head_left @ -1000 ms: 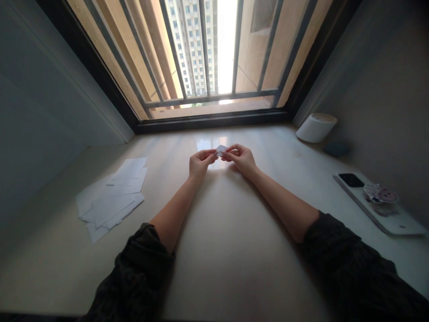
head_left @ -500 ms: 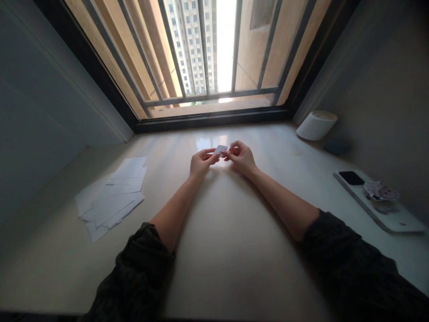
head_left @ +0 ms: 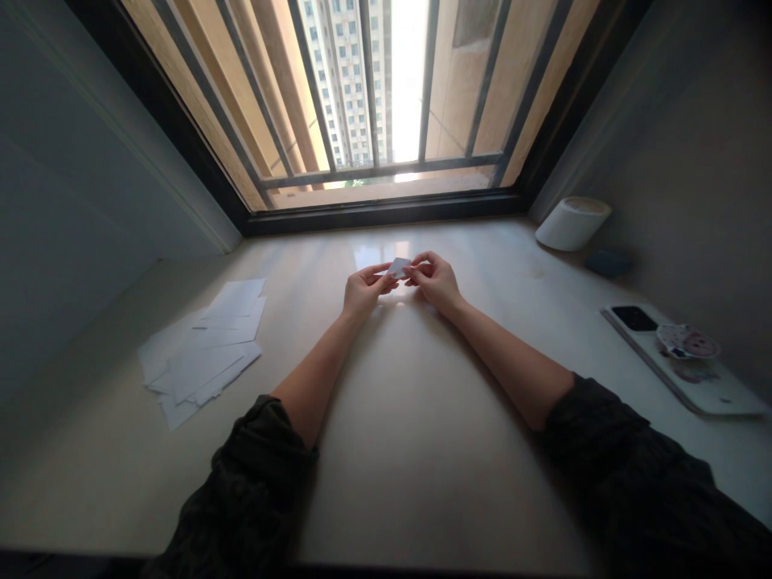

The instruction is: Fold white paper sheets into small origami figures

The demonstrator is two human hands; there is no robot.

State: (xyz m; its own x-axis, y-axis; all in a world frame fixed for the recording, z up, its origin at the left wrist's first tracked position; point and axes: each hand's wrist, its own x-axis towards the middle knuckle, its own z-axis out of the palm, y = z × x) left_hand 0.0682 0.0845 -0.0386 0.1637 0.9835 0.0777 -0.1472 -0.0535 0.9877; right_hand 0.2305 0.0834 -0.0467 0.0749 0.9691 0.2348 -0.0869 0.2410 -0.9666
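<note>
Between my two hands is a small folded piece of white paper (head_left: 399, 266), held just above the pale sill near the window. My left hand (head_left: 364, 290) pinches its left side between thumb and fingers. On the other side, my right hand (head_left: 435, 280) has its thumb and forefinger closed on the right edge of the paper. The fingertips of both hands nearly meet and cover the lower part of the paper, so its folds cannot be made out fully.
Several loose white paper sheets (head_left: 208, 350) lie in an overlapping pile to the left. At the right are a phone (head_left: 691, 378) with a round grip on its back, a white cylindrical object (head_left: 572, 224) and a small dark object (head_left: 608, 262). A barred window (head_left: 386, 211) bounds the far side.
The paper has turned slightly and shows a little differently between my fingers. My right fingertips are now closer on its right edge. The whole view has shifted very slightly.
</note>
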